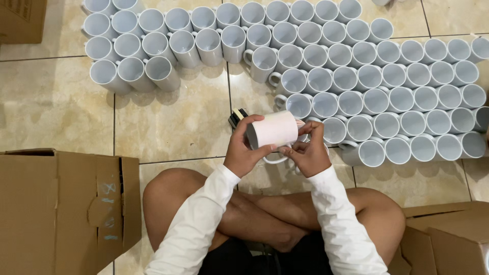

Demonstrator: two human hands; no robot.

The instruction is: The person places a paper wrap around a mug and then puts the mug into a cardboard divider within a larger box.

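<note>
Head view: both hands hold one white mug (pixel 275 130) on its side above the crossed legs — left hand (pixel 243 153) clasps its rim end, right hand (pixel 307 153) grips the base end by the handle. Rows of mugs (pixel 356 86) already stand on the floor (pixel 173 122) ahead; cardboard boxes (pixel 61 209) sit at either side.

A person sat cross-legged on a tiled floor (pixel 173 122), the left hand (pixel 243 150) and right hand (pixel 308 152) gripping a white mug (pixel 272 130) turned on its side — rows of white mugs (pixel 367 76) stood ahead, cardboard boxes (pixel 61 209) flanking both knees.
</note>
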